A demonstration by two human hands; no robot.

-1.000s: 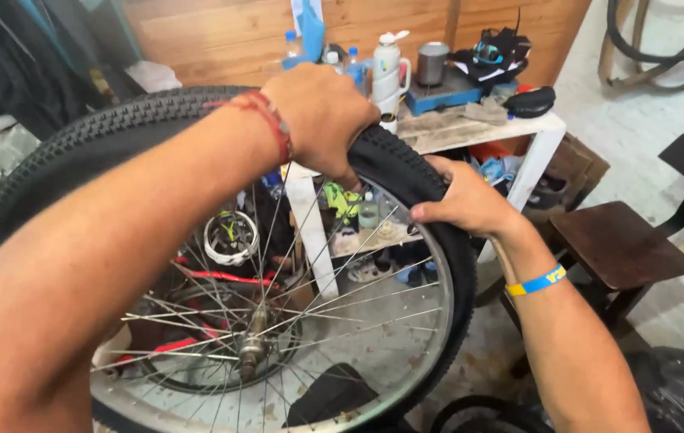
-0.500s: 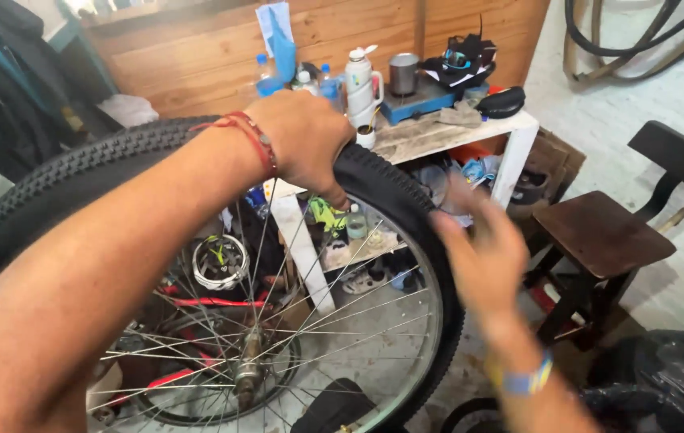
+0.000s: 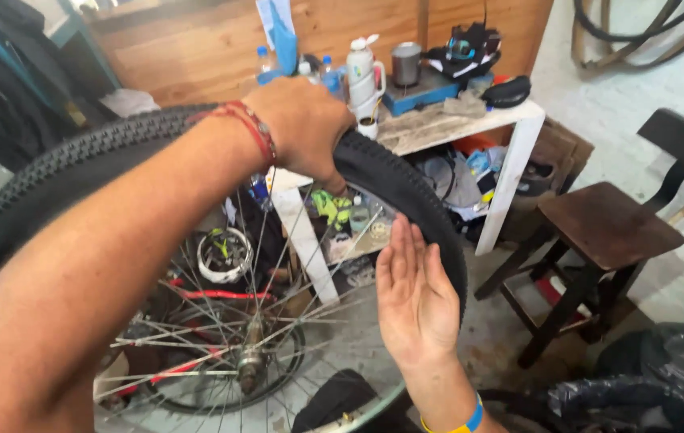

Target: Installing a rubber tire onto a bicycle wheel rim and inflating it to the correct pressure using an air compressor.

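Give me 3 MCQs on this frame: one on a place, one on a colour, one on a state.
1. Where is the left hand?
A. on top of the tyre
B. on the wheel hub
C. on the wooden chair

2. What colour is the band at the left wrist?
A. green
B. red
C. white

3. How is the right hand set?
A. closed in a fist round a spoke
B. open, palm flat toward the side of the tyre
C. holding a bottle

Answers:
1. A: the left hand has its grip over the black tread at the top of the wheel.
2. B: red cords lie across that wrist; the blue and yellow band is on the right wrist.
3. B: the fingers are straight and together beside the tyre; whether they touch it cannot be told.
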